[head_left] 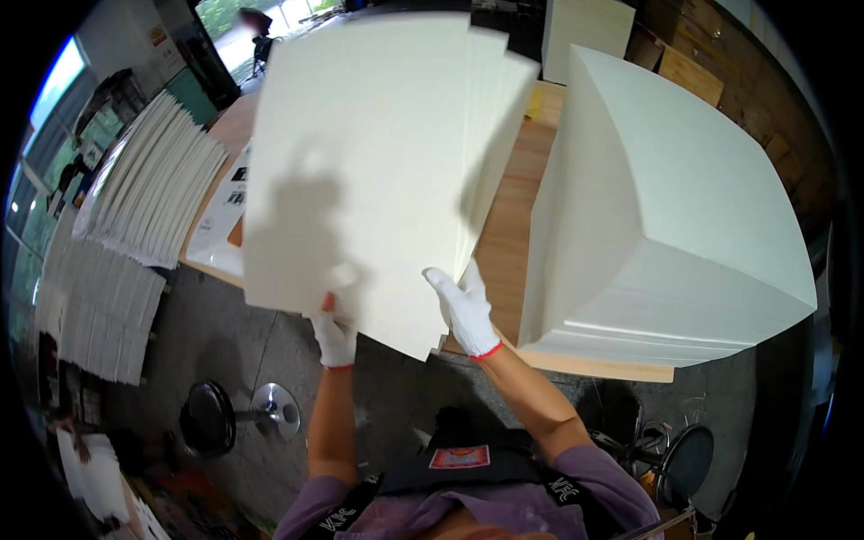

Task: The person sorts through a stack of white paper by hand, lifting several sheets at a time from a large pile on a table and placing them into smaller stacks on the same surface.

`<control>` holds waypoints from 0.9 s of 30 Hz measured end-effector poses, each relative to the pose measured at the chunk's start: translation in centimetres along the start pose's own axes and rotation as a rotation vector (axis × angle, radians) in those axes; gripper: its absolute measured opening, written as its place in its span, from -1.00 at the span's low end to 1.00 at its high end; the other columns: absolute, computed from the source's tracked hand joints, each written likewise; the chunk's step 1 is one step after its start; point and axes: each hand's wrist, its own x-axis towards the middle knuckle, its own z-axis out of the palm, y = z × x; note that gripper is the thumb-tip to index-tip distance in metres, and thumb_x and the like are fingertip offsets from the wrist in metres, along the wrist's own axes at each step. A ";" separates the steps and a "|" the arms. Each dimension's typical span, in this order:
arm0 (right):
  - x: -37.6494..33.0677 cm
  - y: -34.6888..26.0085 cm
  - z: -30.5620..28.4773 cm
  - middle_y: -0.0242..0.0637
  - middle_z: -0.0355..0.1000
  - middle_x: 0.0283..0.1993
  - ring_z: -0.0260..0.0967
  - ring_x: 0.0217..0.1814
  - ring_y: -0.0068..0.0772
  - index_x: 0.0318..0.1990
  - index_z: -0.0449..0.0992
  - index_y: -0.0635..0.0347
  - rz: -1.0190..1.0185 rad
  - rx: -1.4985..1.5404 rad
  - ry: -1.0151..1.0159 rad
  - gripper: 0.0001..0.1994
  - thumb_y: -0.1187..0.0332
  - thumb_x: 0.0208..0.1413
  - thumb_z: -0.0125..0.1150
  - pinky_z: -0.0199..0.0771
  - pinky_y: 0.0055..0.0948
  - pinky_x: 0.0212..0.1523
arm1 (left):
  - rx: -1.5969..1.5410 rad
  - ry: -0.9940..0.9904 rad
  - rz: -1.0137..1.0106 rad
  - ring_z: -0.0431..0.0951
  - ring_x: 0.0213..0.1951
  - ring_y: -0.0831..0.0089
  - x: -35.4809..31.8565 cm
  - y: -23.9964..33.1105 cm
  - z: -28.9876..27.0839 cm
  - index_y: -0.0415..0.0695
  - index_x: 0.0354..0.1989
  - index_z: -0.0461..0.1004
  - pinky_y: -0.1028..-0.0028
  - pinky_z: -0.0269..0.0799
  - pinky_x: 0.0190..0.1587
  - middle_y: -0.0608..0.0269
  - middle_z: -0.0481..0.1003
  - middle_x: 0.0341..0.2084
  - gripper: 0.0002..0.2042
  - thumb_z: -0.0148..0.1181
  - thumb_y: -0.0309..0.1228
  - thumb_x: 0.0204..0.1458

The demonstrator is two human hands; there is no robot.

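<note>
A fanned bundle of large cream-white paper sheets (360, 153) lies tilted before me, its right edges stepped. My left hand (334, 342), in a white glove with a bare thumb tip, grips the bundle's near edge with the thumb on top. At the near right side my right hand (472, 311), gloved in white with a red cuff, is closed on the sheets' edge, thumb over the top. The fingers beneath the paper are hidden. Right of the bundle stands a tall stack of similar white sheets (711, 189).
Both stand at a light wooden table (509, 225). White stacked sheets (157, 175) rise at the left, near a printed plastic sheet (219, 225). Two stools, one a black round stool (207, 418), stand on the grey floor. Another person's hand (81, 447) shows at lower left.
</note>
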 end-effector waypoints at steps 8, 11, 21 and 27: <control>3.9 13.4 -7.0 -0.17 0.52 0.09 0.42 0.14 -0.33 0.21 0.38 0.40 0.500 0.043 0.213 -0.46 0.31 0.15 0.41 0.38 -0.35 0.21 | 0.122 0.218 -0.413 0.54 -0.10 0.29 1.8 -9.1 -8.1 -0.22 -0.09 0.40 0.21 0.54 0.01 0.17 0.46 -0.14 -0.82 0.18 -0.44 0.22; 3.9 13.6 -7.1 -0.14 0.51 0.10 0.43 0.16 -0.30 0.21 0.37 0.42 0.486 0.164 0.244 -0.44 0.32 0.14 0.41 0.37 -0.35 0.24 | 0.093 0.359 -0.451 0.55 -0.08 0.28 0.9 -8.4 -6.4 -0.21 -0.10 0.41 0.19 0.54 0.01 0.17 0.48 -0.17 -0.82 0.19 -0.43 0.21; 3.3 14.6 -9.0 -0.19 0.49 0.17 0.44 0.21 -0.27 0.21 0.42 0.32 0.515 0.222 0.228 -0.56 0.28 0.25 0.25 0.48 -0.28 0.18 | -0.186 0.433 -0.686 0.51 -0.01 0.33 1.6 -8.1 -10.2 -0.09 0.08 0.40 0.27 0.46 0.09 0.21 0.49 -0.07 -0.75 0.04 -0.28 0.32; -9.3 4.6 -16.1 -0.31 0.49 -0.04 0.47 -0.11 -0.53 0.29 0.37 0.22 0.611 -0.233 -0.413 -0.55 0.15 0.38 0.13 0.54 -0.48 -0.11 | 0.155 0.218 0.230 0.12 0.38 0.15 -3.8 4.5 6.1 -0.05 0.45 0.04 0.07 -0.03 0.46 0.00 0.17 0.31 -0.48 -0.07 -0.34 0.32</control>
